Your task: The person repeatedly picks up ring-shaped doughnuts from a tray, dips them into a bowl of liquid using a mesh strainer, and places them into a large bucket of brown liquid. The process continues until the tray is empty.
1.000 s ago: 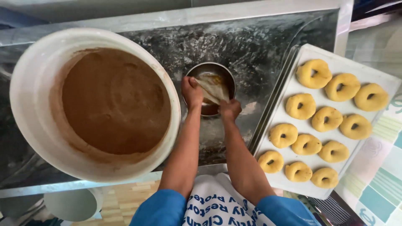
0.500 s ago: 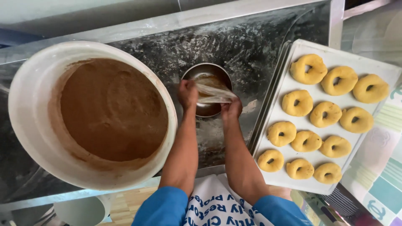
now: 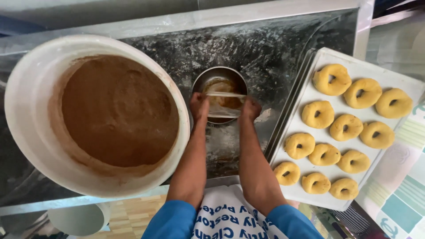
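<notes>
Item: clear plastic sheet [image 3: 225,105], thin, wet-looking and smeared brown, stretched flat between two bare hands directly above a small round metal bowl [image 3: 220,80]. Left hand [image 3: 198,105]: closed, pinching the sheet's left edge. Right hand [image 3: 250,109]: closed, pinching the right edge; both forearms extend straight out over the worktop. Bowl: stands on a dark, flour-dusted metal worktop [image 3: 274,48], holding a brownish liquid or paste; contents hard to judge through the film. Beside it, left: large white plastic tub [image 3: 26,102] filled with a smooth brown mass, its rim close to the left wrist. Right: white tray [image 3: 405,80] with twelve ring-shaped pieces of yellow dough [image 3: 331,79] in rows, its near edge just beside the right forearm. Risks, as judged: the film looks slack and slippery, so it could slide out of one pinch and drop into the bowl; drips from it could land on the worktop; an elbow swung outward could nudge the tray edge or brush the tub rim; pulled harder, so thin a sheet might tear. Not determinable: whether the sheet is a single ply or a flattened bag; how much of it hangs below the hands; the fingertips, folded under the film; the tub's depth; a pale round object at lower left, cut off by the frame; the tray's far corner, also cut off.
</notes>
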